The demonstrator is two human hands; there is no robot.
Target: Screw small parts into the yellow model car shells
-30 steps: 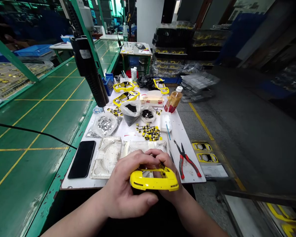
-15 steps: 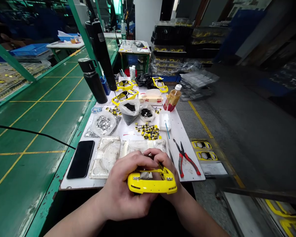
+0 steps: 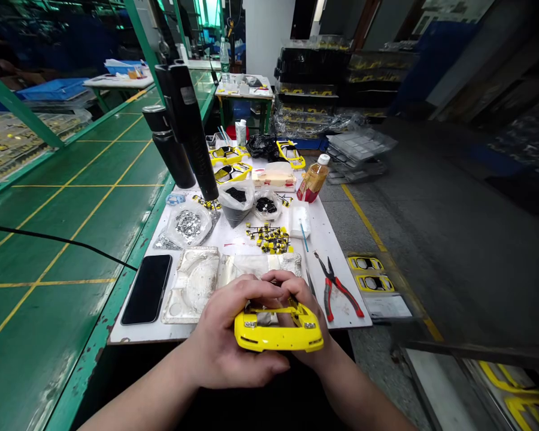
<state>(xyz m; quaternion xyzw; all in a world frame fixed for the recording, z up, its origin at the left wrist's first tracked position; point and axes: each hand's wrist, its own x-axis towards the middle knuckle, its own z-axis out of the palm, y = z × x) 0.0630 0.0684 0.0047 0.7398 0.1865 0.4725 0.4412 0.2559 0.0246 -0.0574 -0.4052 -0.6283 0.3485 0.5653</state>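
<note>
Head view: the left hand (image 3: 224, 341) and the right hand (image 3: 309, 293) are holding a glossy yellow plastic car-body shell (image 3: 278, 340) above the near edge of a white flat-topped desk (image 3: 321, 239).
Yellow shell: its front is facing the wearer, and a small clear-silver left-side headlight piece (image 3: 250, 325) and a matching right-side headlight piece (image 3: 310, 325) are sitting in the nose.
Left-hand fingers: they are curling over the shell's upper side, while the thumb is lying under the front edge; together they are clasping the shell.
Right-hand fingers: they are bending over the far side and supporting the other flank; the thumb is hiding, so I cannot tell how it is pressing.
Step in hand: the hands seem to be steadying the shell and working or checking around the headlights; what the hidden fingertips are doing inside, I cannot tell.
Next move: any further handling is probably calling for a level, gentle two-handed hold, with the thumb clear of the small nose pieces.
White foam cradle: this worn, moulded block (image 3: 197, 281) is lying just beyond the hands.
Tools: red-and-black-handled metal pliers (image 3: 335, 287) are lying open to the right of the hands.
Small parts: a clear plastic bag of silver pieces (image 3: 188, 226) and a loose cluster of yellow-and-black plastic parts (image 3: 272, 237) are resting farther back.
</note>
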